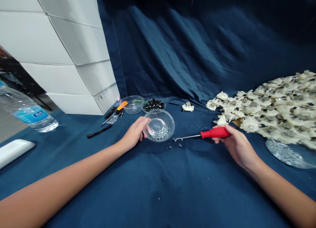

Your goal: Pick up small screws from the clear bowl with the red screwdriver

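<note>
My left hand [135, 132] grips the left rim of a clear round plastic bowl [160, 114], which is tipped a little towards me. Small silver screws [161, 133] lie gathered at its near side. In my right hand [237, 144] is a screwdriver [216, 132] with a red handle, its shaft pointing left. The tip is among a few loose screws [180, 145] on the blue cloth, just right of the bowl. One screw seems to be at the tip, but whether it clings there I cannot tell.
Behind the bowl stand a dish of black parts [154, 104] and another clear dish [133, 106]. A heap of off-white plastic parts [271, 106] and a bag of screws [286, 154] lie right. White boxes [74, 73] and a water bottle [32, 114] stand left.
</note>
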`<action>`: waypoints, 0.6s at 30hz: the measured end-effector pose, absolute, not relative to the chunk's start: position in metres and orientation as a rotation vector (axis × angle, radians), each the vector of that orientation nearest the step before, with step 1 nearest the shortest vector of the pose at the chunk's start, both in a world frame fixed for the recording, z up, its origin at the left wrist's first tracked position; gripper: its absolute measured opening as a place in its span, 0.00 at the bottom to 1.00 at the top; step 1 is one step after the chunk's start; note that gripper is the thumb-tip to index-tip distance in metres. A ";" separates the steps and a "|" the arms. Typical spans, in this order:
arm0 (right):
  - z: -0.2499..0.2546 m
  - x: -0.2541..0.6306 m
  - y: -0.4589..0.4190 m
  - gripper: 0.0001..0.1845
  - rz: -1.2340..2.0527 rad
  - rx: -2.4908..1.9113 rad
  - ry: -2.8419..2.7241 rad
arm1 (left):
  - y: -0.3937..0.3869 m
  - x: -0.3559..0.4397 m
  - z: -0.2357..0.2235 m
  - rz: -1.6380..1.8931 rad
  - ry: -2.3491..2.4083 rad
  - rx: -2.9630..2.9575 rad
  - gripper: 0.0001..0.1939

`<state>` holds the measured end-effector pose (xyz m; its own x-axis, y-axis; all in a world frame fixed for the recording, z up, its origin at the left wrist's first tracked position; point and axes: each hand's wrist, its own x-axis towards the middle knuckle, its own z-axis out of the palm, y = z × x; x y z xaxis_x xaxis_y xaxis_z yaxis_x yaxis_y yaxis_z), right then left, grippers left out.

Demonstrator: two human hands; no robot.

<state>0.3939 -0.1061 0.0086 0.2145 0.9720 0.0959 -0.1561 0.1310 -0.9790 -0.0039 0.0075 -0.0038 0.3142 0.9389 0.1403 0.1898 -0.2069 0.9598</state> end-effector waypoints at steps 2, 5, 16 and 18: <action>0.013 0.392 -0.108 0.20 1.063 -1.070 -0.977 | 0.007 -0.004 -0.003 0.989 1.046 1.630 0.26; 0.018 0.387 -0.111 0.23 1.115 -1.024 -0.978 | 0.006 -0.004 -0.002 0.989 1.044 1.641 0.27; 0.019 0.379 -0.125 0.21 0.951 -1.116 -1.119 | 0.006 -0.003 -0.001 0.989 1.032 1.644 0.26; 0.022 0.381 -0.122 0.20 0.949 -1.100 -1.065 | 0.006 -0.003 -0.002 0.987 1.035 1.643 0.26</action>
